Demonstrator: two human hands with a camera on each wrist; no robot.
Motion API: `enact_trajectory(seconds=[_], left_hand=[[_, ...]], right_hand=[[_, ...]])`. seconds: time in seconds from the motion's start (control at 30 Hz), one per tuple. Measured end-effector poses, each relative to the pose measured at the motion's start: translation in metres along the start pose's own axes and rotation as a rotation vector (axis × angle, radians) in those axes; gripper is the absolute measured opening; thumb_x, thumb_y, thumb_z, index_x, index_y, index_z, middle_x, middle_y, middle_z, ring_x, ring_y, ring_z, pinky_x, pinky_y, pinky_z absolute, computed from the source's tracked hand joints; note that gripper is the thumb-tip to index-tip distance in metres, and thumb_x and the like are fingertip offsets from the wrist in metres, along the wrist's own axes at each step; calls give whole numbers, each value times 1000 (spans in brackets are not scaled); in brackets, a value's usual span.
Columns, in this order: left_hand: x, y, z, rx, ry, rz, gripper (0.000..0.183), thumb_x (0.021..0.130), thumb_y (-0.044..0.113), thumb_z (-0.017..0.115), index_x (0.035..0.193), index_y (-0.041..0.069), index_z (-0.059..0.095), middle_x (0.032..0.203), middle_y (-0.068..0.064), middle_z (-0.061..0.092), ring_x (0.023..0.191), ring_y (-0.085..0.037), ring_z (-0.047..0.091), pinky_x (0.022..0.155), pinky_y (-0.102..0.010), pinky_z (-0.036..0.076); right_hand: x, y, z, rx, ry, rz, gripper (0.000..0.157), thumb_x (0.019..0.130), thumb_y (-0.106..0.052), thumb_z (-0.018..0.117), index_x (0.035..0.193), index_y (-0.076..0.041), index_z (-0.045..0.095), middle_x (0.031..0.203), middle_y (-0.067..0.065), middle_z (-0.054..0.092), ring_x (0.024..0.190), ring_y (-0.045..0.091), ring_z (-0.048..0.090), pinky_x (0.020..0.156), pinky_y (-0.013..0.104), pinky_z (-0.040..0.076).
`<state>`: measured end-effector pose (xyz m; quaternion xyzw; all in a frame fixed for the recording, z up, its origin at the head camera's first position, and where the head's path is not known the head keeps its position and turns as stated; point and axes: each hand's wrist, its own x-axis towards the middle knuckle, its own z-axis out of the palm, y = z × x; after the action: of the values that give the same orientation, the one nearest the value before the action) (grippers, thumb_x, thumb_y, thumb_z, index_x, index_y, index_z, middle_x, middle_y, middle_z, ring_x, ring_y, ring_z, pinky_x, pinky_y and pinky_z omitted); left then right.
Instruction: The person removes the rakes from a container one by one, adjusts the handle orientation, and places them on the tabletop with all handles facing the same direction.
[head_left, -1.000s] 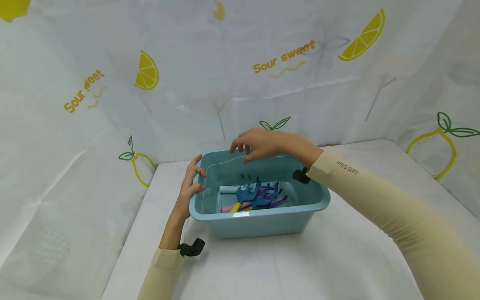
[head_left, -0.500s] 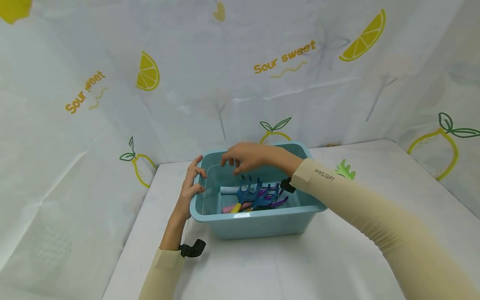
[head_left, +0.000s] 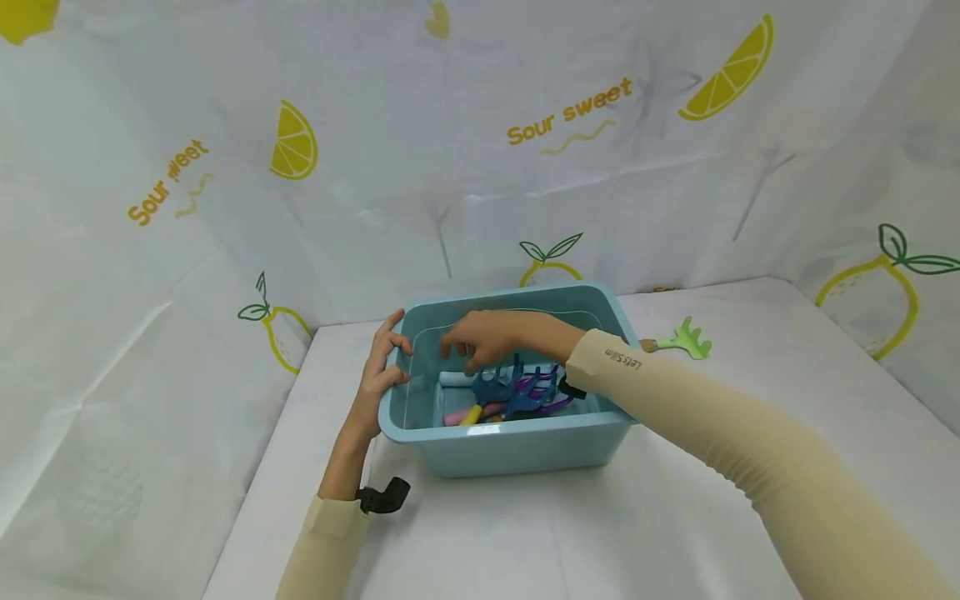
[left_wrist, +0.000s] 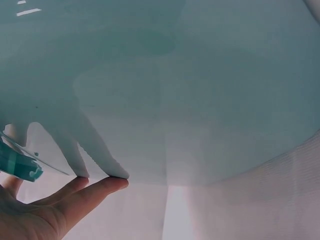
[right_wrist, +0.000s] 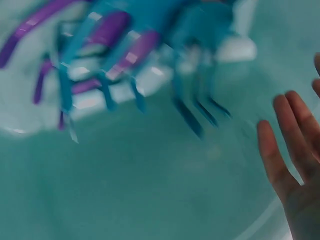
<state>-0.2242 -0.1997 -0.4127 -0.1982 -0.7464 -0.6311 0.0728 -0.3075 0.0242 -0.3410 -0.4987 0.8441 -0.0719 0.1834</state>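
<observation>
A light blue plastic basin (head_left: 517,450) stands on the white table with hand rakes heaped inside. My left hand (head_left: 371,387) grips its left rim; in the left wrist view, fingertips (left_wrist: 117,183) touch the basin's outer wall. Inside the basin, above the heap, my right hand (head_left: 487,335) hovers with loosely bent fingers and holds nothing. Below it lie blue rakes (head_left: 491,390), purple tines (head_left: 558,406), a yellow handle (head_left: 471,415), a pink handle (head_left: 454,417) and a pale blue handle (head_left: 453,379). The right wrist view shows blue tines (right_wrist: 190,117) beside the fingers (right_wrist: 272,150), apart from them.
A light green hand rake (head_left: 688,342) lies on the table right of the basin, its handle partly hidden by the right sleeve (head_left: 720,417). A white cloth with lemon prints (head_left: 375,167) rises behind the table.
My right hand has moved from above the basin's far rim down and slightly left into it. The green rake has come into sight as the sleeve shifted. My left hand stays put.
</observation>
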Motion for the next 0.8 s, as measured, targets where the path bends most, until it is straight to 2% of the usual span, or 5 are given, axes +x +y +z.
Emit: enact_trajectory(seconds=[0.17,0.4,0.6,0.7,0.8], left_hand=[[0,0,-1,10,-6,11,36,72,8,41,106,-1,43,172,2,17,156,-36,18,116,-69,20],[1,-1,-2,24,0,18,34,72,9,42,105,2,44,172,0,17,156,-36,18,115,-68,19],[0,-1,-3,28,-2,16,36,74,9,42,107,-4,43,172,1,17,157,-35,17,116,-69,17],[0,-1,-2,35,-2,15,36,74,9,42,108,-5,43,171,4,18,158,-34,16,117,-69,16],[0,-1,-2,35,0,11,36,74,8,41,108,-6,42,172,1,17,158,-34,16,117,-69,15]], right_hand=[[7,-1,20,21,-52,-2,44,96,-18,71,139,-14,63,129,11,68,114,24,66,99,41,55],[15,-9,43,29,-98,-76,42,94,-23,74,135,-15,66,128,8,68,117,23,64,101,38,53],[16,-12,51,60,-143,-85,39,95,-25,72,134,-18,67,127,5,69,117,19,65,101,36,53],[16,-11,53,82,-151,-93,37,95,-26,72,132,-21,68,124,2,70,113,17,66,98,33,54],[15,-10,54,113,-162,-109,32,95,-27,72,127,-24,70,119,-1,71,110,15,66,94,28,54]])
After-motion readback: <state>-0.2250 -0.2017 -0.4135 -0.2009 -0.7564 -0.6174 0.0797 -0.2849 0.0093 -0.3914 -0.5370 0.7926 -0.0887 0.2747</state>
